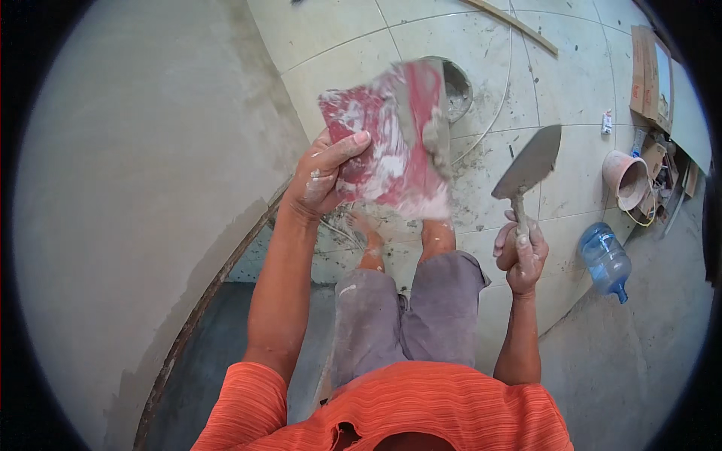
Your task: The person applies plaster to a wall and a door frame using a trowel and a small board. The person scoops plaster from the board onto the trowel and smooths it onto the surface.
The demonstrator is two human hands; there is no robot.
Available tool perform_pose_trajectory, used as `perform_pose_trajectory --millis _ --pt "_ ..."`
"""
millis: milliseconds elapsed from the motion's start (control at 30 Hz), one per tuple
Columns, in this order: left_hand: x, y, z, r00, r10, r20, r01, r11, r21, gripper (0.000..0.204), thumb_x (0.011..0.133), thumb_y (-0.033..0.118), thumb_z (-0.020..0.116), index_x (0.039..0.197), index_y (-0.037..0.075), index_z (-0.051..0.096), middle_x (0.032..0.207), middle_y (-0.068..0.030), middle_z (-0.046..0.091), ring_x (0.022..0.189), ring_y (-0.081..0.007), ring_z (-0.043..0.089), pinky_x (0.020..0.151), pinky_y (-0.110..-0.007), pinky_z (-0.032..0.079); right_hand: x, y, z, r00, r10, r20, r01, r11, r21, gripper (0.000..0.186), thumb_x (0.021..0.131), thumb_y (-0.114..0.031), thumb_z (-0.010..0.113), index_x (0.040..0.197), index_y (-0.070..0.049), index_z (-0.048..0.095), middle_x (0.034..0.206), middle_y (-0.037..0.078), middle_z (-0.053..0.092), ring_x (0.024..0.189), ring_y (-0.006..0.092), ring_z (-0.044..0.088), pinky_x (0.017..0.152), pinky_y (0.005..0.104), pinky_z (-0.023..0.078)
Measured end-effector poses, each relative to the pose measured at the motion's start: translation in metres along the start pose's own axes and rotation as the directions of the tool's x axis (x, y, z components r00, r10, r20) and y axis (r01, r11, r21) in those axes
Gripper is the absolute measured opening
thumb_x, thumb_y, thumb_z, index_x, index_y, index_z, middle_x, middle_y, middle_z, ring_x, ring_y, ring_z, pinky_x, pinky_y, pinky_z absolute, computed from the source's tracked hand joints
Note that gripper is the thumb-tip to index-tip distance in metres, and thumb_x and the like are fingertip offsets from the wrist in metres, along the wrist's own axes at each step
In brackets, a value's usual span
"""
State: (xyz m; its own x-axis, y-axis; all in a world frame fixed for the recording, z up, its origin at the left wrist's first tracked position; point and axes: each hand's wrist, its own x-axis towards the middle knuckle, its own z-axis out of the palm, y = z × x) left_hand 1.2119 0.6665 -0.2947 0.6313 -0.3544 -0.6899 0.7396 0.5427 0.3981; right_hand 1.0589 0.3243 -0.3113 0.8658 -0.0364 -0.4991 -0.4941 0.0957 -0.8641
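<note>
My left hand [323, 171] grips the near left part of a flat red board [361, 113], thumb on top. White smears cover the board, and grey wet mortar [435, 143] clings along its right side, slightly blurred. To the right, my right hand [524, 252] is closed round the handle of a pointed trowel [532, 161]. Its grey blade points up and away, apart from the board, and mortar coats its neck. Partly hidden behind the board is a round container [459, 90] with grey stuff inside. Both hands are spotted with pale mortar.
A grey plastered wall [150, 150] fills the left. Mortar crumbs and a thin cable [500, 98] lie on the tiled floor [571, 90]. Rightward are a pail [626, 180], a blue water jug [604, 259], cardboard [648, 79] and scraps. A wooden strip [519, 28] lies at the far side.
</note>
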Motion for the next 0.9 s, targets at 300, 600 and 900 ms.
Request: perform_pose_trajectory --millis 300,600,900 --pt "-0.087 -0.002 -0.010 0.991 0.023 0.128 -0.024 1.000 0.006 0.038 0.091 0.012 0.069 0.125 -0.004 0.062 0.107 -0.0112 0.073 0.089 -0.0172 0.073 0.082 -0.033 0.062 -0.038 -0.015 0.046 0.899 0.226 0.375 -0.262 0.964 0.048 0.046 0.106 -0.034 0.053 0.074 -0.001 0.059 0.061 0.003 0.052 0.054 0.0117 0.047 0.052 0.0293 0.037" --pt "-0.192 -0.019 -0.043 0.955 0.295 0.034 -0.297 0.941 0.163 0.019 0.095 0.002 0.063 0.113 0.005 0.069 0.098 -0.0014 0.072 0.074 -0.0097 0.065 0.066 -0.026 0.052 -0.210 0.042 0.125 0.962 0.265 -0.068 -0.251 0.953 0.172 0.039 0.103 -0.024 0.056 0.137 -0.007 0.045 0.092 0.006 0.061 0.065 0.0113 0.058 0.047 0.0268 0.046" --pt "-0.210 -0.104 -0.043 0.916 0.380 0.125 -0.400 0.851 0.341 0.031 0.100 0.000 0.061 0.131 0.001 0.065 0.119 -0.0037 0.071 0.107 -0.0096 0.064 0.092 -0.027 0.051 -0.225 0.035 0.202 0.937 0.339 -0.081 -0.237 0.790 0.566 0.048 0.109 -0.028 0.051 0.152 -0.007 0.042 0.077 0.004 0.055 0.053 0.0126 0.052 0.045 0.0271 0.047"
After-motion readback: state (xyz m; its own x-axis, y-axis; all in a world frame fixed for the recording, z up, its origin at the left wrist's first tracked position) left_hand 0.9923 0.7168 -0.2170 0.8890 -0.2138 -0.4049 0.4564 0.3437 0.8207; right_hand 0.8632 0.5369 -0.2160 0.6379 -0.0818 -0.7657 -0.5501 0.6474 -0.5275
